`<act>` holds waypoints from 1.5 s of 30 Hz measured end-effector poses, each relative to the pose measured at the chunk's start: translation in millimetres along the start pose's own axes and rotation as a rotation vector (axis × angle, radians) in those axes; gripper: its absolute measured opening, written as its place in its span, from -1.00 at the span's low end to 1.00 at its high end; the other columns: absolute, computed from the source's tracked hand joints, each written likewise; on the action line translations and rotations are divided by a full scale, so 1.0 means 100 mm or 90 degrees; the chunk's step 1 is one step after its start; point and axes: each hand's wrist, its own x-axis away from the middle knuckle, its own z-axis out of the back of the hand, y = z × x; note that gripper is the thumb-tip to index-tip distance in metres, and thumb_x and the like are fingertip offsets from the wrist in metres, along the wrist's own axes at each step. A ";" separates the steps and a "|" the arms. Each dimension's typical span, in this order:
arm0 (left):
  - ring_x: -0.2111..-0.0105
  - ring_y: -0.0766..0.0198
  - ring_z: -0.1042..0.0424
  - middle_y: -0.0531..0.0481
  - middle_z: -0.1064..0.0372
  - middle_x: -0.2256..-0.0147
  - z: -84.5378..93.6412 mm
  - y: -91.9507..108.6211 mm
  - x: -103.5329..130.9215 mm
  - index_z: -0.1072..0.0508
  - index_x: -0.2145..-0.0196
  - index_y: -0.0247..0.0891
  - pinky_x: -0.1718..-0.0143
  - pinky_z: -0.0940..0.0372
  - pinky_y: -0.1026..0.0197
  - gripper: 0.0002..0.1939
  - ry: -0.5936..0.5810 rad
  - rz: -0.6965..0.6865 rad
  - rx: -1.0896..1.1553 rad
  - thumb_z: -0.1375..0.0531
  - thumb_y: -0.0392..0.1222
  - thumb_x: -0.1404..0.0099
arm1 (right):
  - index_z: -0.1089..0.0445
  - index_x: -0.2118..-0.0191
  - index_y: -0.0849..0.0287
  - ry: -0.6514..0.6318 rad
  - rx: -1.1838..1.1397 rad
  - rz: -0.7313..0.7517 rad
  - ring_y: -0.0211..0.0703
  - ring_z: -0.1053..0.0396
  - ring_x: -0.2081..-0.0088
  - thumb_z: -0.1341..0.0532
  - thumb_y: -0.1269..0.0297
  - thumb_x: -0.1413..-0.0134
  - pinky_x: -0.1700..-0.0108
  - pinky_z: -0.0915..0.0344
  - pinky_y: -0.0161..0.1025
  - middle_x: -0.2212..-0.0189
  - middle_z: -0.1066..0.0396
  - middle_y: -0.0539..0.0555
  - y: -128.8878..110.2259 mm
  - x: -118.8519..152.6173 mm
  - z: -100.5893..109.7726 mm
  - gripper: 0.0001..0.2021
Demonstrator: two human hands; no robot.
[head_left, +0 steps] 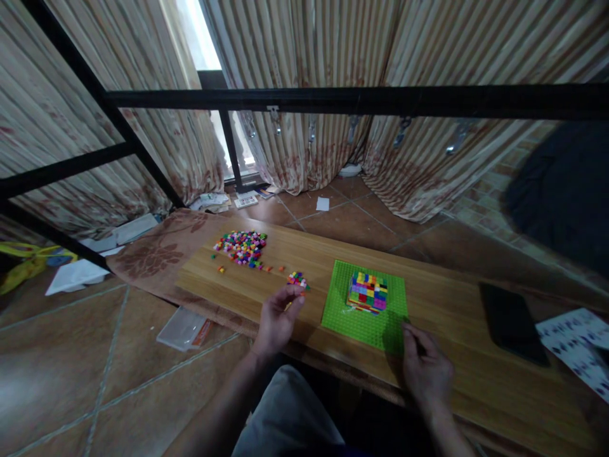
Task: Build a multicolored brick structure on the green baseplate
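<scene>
A green baseplate (335, 311) lies on the wooden table, and a block of multicoloured bricks (367, 293) stands on it. To its left is a small cluster of loose bricks (297, 278), with my left hand (278, 317) just in front. The thumb and fingertips of that hand are pinched together around something small, perhaps an orange brick, too small to make out. My right hand (427, 365) is at the baseplate's near right corner, its fingers curled and thumb close to the index finger; anything between them is hidden.
A larger pile of small bricks (242, 246) covers the table's left part, with a few strays nearby. A dark flat object (511, 322) and a printed sheet (575, 346) lie at the right. A clear plastic box (181, 329) sits below the table's front edge.
</scene>
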 end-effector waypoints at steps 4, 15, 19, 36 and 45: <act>0.34 0.33 -0.38 0.05 -0.44 0.39 -0.14 0.20 0.05 -0.52 0.32 -0.23 0.22 -0.27 0.28 -0.83 -0.048 0.036 0.078 -0.34 -0.15 -0.11 | -0.49 0.22 0.21 -0.009 -0.014 0.000 -0.03 -0.46 0.19 -0.07 -0.02 -0.16 0.11 -0.33 -0.15 0.19 -0.51 0.20 0.01 0.00 -0.01 -0.59; 0.29 0.27 -0.43 0.00 -0.48 0.31 -0.69 0.27 -0.08 -0.48 0.24 -0.22 0.16 -0.31 0.19 -0.88 -0.145 -0.170 -0.247 -0.16 -0.27 -0.26 | -0.47 0.22 0.18 -0.006 -0.072 -0.008 -0.06 -0.45 0.17 -0.07 0.05 -0.18 0.08 -0.34 -0.13 0.20 -0.50 0.18 -0.06 0.00 -0.04 -0.66; 0.29 0.23 -0.43 -0.01 -0.50 0.32 -1.00 0.21 -0.24 -0.46 0.27 -0.21 0.10 -0.26 0.10 -0.88 -0.219 -0.315 -0.443 -0.14 -0.33 -0.28 | -0.47 0.20 0.17 -0.009 -0.086 -0.017 -0.07 -0.45 0.16 -0.08 0.07 -0.19 0.07 -0.34 -0.13 0.19 -0.50 0.18 -0.08 -0.01 -0.05 -0.67; 0.34 0.24 -0.36 0.02 -0.43 0.42 -1.19 0.02 -0.40 -0.50 0.38 -0.15 0.11 -0.10 0.10 -0.79 -0.306 -0.473 -0.651 -0.09 -0.26 -0.35 | -0.47 0.17 0.16 -0.019 -0.131 -0.018 -0.09 -0.45 0.16 -0.07 0.11 -0.21 0.08 -0.37 -0.13 0.19 -0.49 0.16 -0.14 0.00 -0.03 -0.69; 0.31 0.23 -0.35 -0.01 -0.44 0.39 -1.19 0.00 -0.38 -0.51 0.33 -0.15 0.13 -0.12 0.10 -0.78 -0.308 -0.473 -0.647 -0.08 -0.28 -0.35 | -0.48 0.19 0.16 -0.011 -0.124 -0.005 -0.08 -0.45 0.17 -0.06 0.11 -0.21 0.09 -0.38 -0.12 0.20 -0.50 0.17 -0.15 -0.01 -0.03 -0.69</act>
